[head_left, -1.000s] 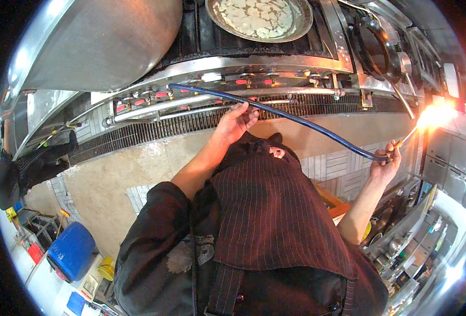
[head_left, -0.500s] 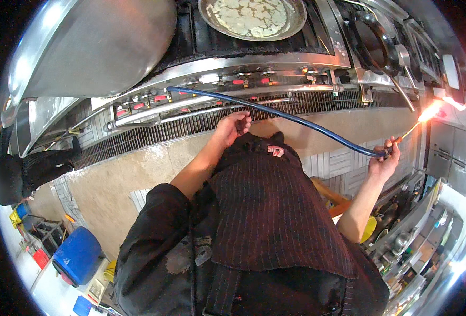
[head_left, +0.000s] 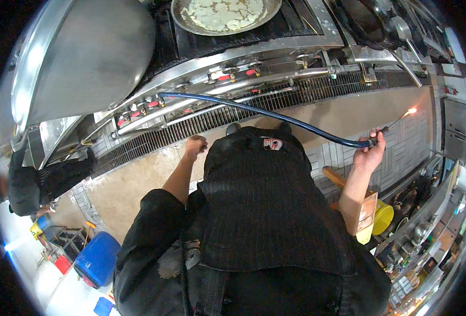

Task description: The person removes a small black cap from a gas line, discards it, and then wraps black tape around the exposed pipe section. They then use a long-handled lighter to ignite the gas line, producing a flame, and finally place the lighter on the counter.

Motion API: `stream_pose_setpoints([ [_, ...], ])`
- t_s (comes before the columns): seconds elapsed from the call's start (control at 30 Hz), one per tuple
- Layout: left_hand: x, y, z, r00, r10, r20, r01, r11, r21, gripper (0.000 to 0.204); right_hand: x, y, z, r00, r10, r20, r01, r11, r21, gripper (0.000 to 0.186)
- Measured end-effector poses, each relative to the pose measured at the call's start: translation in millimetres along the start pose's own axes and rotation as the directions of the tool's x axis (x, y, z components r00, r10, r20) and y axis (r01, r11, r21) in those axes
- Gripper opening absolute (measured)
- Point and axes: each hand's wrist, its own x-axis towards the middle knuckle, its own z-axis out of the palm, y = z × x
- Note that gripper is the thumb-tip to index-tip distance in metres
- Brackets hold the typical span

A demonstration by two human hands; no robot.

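Note:
My right hand (head_left: 370, 149) is closed around the end of a gas lighting torch (head_left: 383, 130), a thin metal rod fed by a dark blue hose. A small orange flame (head_left: 412, 111) burns at its tip, pointing up and to the right. From my right hand the blue hose (head_left: 275, 115) runs left across the front of the stove to the row of gas valves. My left hand (head_left: 196, 146) hangs loosely curled into a fist in front of the grated drain, touching nothing, with no object visible in it.
On the black stove top (head_left: 243, 43) sits a round pan (head_left: 225, 29) with pale, patchy food. A large metal lid or bowl (head_left: 85, 58) stands at left, woks (head_left: 364, 26) at far right. Another person (head_left: 27, 187) is at the far left. Behind are a blue barrel (head_left: 98, 258) and yellow bucket (head_left: 383, 217).
The torch flame has shrunk from a large bright blaze to a small one. My right hand has moved slightly left and down. My left hand has drawn left and back, away from the stove.

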Motion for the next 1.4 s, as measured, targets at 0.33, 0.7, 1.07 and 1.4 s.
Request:
stream_pose_setpoints([
  [0.33,-35.5,18.3,55.0,0.977,0.188,-0.098,-0.165,0.964,0.208,0.016,28.8,12.5,-11.5,0.992,0.129,-0.006,-0.129,0.991,-0.031,0.021],
  [0.7,-46.3,68.5,90.8,0.976,0.217,-0.012,-0.21,0.956,0.204,0.017,25.6,6.7,-0.8,0.993,0.114,0.003,-0.114,0.991,-0.066,0.022],
  [1.07,-68.7,114.9,98.7,0.879,0.266,0.395,0.113,0.69,-0.715,0.036,-12.9,-12.9,9.3,0.978,-0.004,0.211,0.006,1.0,-0.009,0.038],
  [1.4,-74.3,129.7,110.6,0.725,0.585,0.363,0.051,0.48,-0.876,0.035,-27.7,-29.3,16.2,0.938,-0.059,0.343,0.043,0.998,0.055,0.048],
])
